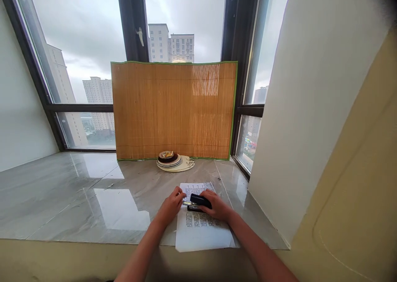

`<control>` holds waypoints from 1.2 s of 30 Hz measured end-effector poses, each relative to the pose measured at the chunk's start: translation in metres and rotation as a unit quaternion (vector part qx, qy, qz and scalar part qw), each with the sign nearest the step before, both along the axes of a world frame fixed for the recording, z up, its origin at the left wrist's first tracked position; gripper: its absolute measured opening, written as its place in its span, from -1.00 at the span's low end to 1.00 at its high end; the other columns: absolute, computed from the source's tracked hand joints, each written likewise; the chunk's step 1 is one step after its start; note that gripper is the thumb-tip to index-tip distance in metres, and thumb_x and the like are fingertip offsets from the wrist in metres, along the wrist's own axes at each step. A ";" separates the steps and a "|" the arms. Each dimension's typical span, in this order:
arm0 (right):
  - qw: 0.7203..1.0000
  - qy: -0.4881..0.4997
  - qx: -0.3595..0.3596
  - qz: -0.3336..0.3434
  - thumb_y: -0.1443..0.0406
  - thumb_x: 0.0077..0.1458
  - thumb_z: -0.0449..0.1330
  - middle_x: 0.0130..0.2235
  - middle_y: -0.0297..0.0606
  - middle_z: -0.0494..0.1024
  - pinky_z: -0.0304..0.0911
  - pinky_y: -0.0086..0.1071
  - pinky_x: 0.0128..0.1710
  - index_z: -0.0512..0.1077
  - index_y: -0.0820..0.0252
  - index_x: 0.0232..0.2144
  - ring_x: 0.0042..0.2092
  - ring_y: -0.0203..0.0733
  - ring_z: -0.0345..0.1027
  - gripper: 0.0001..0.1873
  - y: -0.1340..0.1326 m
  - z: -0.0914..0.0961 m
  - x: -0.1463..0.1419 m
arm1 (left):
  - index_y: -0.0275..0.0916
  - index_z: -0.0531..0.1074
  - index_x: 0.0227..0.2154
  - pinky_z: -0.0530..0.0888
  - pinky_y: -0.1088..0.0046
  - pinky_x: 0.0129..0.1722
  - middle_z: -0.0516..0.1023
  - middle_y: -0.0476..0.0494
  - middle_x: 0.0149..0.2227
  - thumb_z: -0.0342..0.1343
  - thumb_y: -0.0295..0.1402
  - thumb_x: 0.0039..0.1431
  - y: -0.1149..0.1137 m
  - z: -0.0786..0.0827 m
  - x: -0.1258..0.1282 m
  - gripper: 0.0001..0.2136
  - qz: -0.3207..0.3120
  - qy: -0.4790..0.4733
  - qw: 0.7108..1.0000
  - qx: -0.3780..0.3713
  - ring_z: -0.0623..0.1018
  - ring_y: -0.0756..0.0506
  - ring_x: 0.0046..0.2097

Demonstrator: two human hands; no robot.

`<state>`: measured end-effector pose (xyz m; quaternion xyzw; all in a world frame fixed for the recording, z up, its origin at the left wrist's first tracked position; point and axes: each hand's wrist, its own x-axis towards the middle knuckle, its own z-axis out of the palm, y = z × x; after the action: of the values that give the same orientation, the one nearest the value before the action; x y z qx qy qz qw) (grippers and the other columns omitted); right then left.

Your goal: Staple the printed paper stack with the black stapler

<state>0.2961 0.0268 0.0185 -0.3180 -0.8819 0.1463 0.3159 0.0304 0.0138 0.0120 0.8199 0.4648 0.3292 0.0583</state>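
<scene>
Your right hand [217, 207]: grip curled around the rear of a long black stapler [201, 200], fingers wrapped over its upper arm. Stapler lies sideways above the white sheet of printed paper [201, 234], upper arm spread from base, a thin silvery metal strip [187, 203] showing between them at the left end. Your left hand [171, 205]: fingers bunched right at that end; whether they pinch the strip or merely rest there, you cannot tell from this view. Main hazard, as judged: squeeze too hard on the right and the spread halves could close on your left fingertips. If the strip is loose, a sharp tug could spill any staples inside; none can be made out. Paper's near edge juts past the lip of the grey marble-look window ledge [77, 216], so a dragging right forearm, close over its right side, could skew or pull it off. Lesser risk: orange-brown slatted mat with green edging [167, 108], propped upright behind, might slip against the stack of pale and dark-brown dishes [169, 160], well apart from your hands.
</scene>
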 end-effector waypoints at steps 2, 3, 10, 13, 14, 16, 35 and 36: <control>1.000 0.002 0.004 0.003 0.25 0.20 0.29 -0.18 -0.22 0.51 0.23 -0.28 -0.05 0.43 0.15 -0.13 -0.12 -0.10 0.33 -0.79 0.001 0.000 0.000 | -0.12 0.51 -0.08 0.49 0.38 -0.05 0.47 -0.16 0.01 -0.08 -0.49 0.32 -0.001 0.001 0.000 -0.71 -0.001 0.008 1.000 -0.013 0.58 -0.09 -0.10; 1.000 0.003 0.005 0.003 0.25 0.20 0.29 -0.19 -0.23 0.51 0.22 -0.28 -0.06 0.43 0.15 -0.13 -0.13 -0.11 0.33 -0.80 0.001 -0.001 -0.001 | -0.11 0.52 -0.07 0.49 0.38 -0.05 0.48 -0.16 0.01 -0.08 -0.49 0.33 -0.001 0.002 -0.001 -0.70 0.001 0.010 1.000 -0.017 0.57 -0.09 -0.10; 1.000 -0.002 0.009 -0.005 0.25 0.19 0.30 -0.19 -0.25 0.51 0.21 -0.29 -0.06 0.42 0.15 -0.16 -0.12 -0.11 0.33 -0.80 0.005 -0.006 0.000 | -0.04 0.58 -0.02 0.45 0.44 -0.12 0.57 -0.13 -0.06 -0.07 -0.42 0.38 0.001 -0.003 -0.006 -0.67 -0.022 0.032 0.999 -0.008 0.59 -0.09 -0.12; 1.000 -0.001 0.007 -0.009 0.24 0.18 0.31 -0.20 -0.26 0.50 0.20 -0.29 -0.06 0.42 0.15 -0.16 -0.13 -0.11 0.33 -0.79 0.005 -0.007 0.000 | -0.03 0.59 -0.03 0.45 0.44 -0.09 0.58 -0.12 -0.04 -0.04 -0.46 0.34 0.002 -0.005 -0.007 -0.66 -0.021 0.035 0.999 0.000 0.60 -0.09 -0.10; 1.000 0.001 0.006 -0.009 0.24 0.18 0.31 -0.20 -0.25 0.50 0.20 -0.30 -0.07 0.42 0.15 -0.16 -0.13 -0.11 0.33 -0.79 0.004 -0.007 0.000 | -0.03 0.60 -0.03 0.46 0.44 -0.08 0.59 -0.12 -0.04 -0.02 -0.47 0.33 0.002 -0.005 -0.008 -0.66 -0.021 0.033 0.999 0.003 0.60 -0.09 -0.10; 1.000 0.006 0.003 -0.008 0.25 0.17 0.32 -0.18 -0.25 0.50 0.21 -0.29 -0.06 0.42 0.15 -0.14 -0.13 -0.12 0.33 -0.77 0.003 -0.005 0.000 | -0.04 0.60 -0.05 0.46 0.44 -0.08 0.61 -0.11 -0.07 -0.01 -0.46 0.33 0.001 -0.004 -0.007 -0.67 -0.020 0.031 0.999 0.007 0.61 -0.09 -0.10; 1.000 0.018 -0.005 -0.004 0.28 0.12 0.35 -0.21 -0.28 0.49 0.21 -0.31 -0.12 0.41 0.13 -0.19 -0.16 -0.14 0.34 -0.77 0.007 -0.009 0.000 | -0.05 0.58 0.00 0.52 0.47 -0.09 0.62 -0.08 -0.04 0.03 -0.50 0.28 0.004 -0.009 -0.008 -0.65 -0.043 0.015 0.998 0.046 0.64 -0.05 -0.14; 1.000 0.019 -0.006 -0.004 0.28 0.12 0.35 -0.21 -0.28 0.49 0.21 -0.31 -0.12 0.41 0.13 -0.19 -0.16 -0.14 0.34 -0.77 0.007 -0.009 0.000 | -0.05 0.58 0.00 0.52 0.47 -0.08 0.63 -0.08 -0.04 0.02 -0.47 0.32 0.005 -0.009 -0.008 -0.68 -0.046 0.009 0.998 0.046 0.64 -0.05 -0.13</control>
<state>0.2957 0.0343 0.0094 -0.3207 -0.8733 0.1561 0.3318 0.0228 0.0184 0.0026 0.8450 0.4119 0.3396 0.0314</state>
